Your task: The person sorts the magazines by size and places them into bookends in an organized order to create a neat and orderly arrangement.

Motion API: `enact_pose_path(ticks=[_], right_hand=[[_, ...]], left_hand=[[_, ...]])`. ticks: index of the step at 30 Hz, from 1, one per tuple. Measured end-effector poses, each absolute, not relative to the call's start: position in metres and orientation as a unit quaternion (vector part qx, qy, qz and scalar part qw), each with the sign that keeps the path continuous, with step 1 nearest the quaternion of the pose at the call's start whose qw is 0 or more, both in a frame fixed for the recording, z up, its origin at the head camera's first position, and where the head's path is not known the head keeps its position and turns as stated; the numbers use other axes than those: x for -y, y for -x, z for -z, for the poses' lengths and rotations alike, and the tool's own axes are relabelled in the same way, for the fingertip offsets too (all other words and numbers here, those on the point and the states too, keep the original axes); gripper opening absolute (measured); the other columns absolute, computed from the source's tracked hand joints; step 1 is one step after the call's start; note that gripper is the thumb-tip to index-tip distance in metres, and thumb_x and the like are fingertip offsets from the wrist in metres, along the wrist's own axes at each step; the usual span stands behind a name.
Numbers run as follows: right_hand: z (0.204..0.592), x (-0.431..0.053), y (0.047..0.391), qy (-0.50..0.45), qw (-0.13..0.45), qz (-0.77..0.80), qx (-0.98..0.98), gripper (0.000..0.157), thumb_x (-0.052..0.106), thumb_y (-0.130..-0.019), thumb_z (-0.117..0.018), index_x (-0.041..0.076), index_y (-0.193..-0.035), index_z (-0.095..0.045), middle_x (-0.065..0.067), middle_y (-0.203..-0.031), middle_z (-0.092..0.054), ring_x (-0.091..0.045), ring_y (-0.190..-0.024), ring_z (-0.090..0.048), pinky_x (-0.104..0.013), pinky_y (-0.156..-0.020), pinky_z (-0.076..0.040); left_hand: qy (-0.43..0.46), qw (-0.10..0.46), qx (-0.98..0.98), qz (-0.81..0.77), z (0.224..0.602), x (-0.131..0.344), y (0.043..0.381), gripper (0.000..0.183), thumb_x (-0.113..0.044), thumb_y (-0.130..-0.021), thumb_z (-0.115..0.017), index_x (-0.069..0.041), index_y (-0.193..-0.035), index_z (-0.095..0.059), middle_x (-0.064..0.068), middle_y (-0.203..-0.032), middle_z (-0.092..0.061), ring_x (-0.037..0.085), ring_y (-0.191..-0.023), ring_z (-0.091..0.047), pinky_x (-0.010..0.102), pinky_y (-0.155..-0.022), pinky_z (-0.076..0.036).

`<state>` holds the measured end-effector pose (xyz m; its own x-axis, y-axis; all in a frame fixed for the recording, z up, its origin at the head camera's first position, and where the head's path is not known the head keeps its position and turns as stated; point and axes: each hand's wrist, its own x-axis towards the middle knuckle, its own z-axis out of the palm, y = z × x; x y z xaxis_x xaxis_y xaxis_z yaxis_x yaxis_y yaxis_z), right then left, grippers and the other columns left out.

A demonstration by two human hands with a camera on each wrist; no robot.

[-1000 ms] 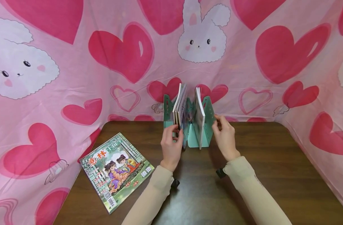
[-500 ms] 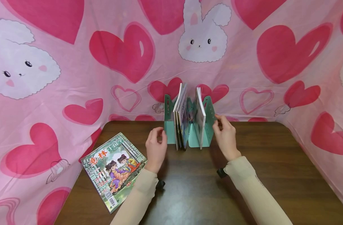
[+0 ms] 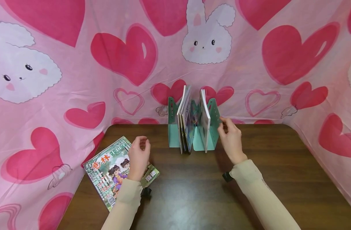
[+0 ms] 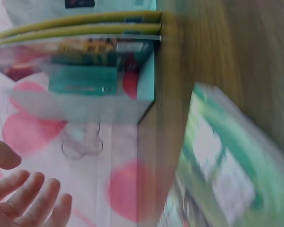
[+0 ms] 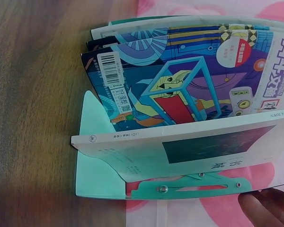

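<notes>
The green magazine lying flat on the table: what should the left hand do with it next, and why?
Probably lower and grip the green illustrated magazine. The left hand hovers over it, fingers loosely curled, holding nothing, while the right hand touches the mint-green metal book stand, which shows a gap between its magazines.

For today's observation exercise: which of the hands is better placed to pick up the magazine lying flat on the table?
Probably the left hand: it hovers over the magazine, while the right hand rests on the bookstand.

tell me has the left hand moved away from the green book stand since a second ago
Yes. The left hand has gone left, away from the green book stand, and is now over the magazine lying on the table.
</notes>
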<state>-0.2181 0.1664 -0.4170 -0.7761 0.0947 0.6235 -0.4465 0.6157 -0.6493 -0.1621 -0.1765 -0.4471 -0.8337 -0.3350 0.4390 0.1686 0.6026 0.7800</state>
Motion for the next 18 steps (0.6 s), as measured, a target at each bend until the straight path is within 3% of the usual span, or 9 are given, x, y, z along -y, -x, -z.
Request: enact_pose_path(ticks=[3,6,8,18], right_hand=[[0.418,-0.167,0.218,-0.1,0.316,-0.424,0.843,0.024,-0.001,-0.099,-0.06,-0.004,-0.122,-0.068,-0.021,-0.12,-0.074,-0.033,-0.091,-0.072,-0.031,-0.08,-0.061],[0.416,-0.167,0.217,-0.098,0.315,-0.427,0.842,0.024,0.0,-0.1,-0.061,-0.004,-0.122,-0.068,-0.02,-0.116,-0.074,-0.034,-0.091,-0.071,-0.008,-0.079,-0.049],[0.416,-0.167,0.216,-0.098,0.311,-0.435,0.84,0.024,0.001,-0.1,-0.061,-0.004,-0.123,-0.067,-0.021,-0.115,-0.074,-0.035,-0.091,-0.071,0.0,-0.079,-0.041],[0.416,-0.17,0.217,-0.107,0.302,-0.446,0.835,0.032,0.0,-0.099,-0.063,-0.002,-0.131,-0.067,-0.024,-0.117,-0.073,-0.037,-0.092,-0.071,-0.003,-0.08,-0.045]], left_hand=[[-0.064,0.279,0.859,0.424,0.449,0.191,0.157,0.016,-0.008,-0.097,-0.066,0.002,-0.108,-0.071,0.016,-0.095,-0.074,0.032,-0.085,-0.071,0.047,-0.076,-0.054],[-0.08,0.267,0.869,0.41,0.449,0.206,0.149,0.016,-0.01,-0.098,-0.064,0.001,-0.109,-0.07,0.017,-0.096,-0.074,0.032,-0.087,-0.071,0.047,-0.076,-0.053],[-0.09,0.255,0.875,0.402,0.45,0.216,0.143,0.018,-0.011,-0.099,-0.063,0.001,-0.11,-0.07,0.018,-0.098,-0.074,0.034,-0.089,-0.071,0.049,-0.077,-0.054],[-0.146,0.213,0.897,0.36,0.452,0.267,0.114,0.026,-0.015,-0.1,-0.061,0.004,-0.116,-0.068,0.024,-0.104,-0.074,0.04,-0.094,-0.072,0.057,-0.081,-0.053]])
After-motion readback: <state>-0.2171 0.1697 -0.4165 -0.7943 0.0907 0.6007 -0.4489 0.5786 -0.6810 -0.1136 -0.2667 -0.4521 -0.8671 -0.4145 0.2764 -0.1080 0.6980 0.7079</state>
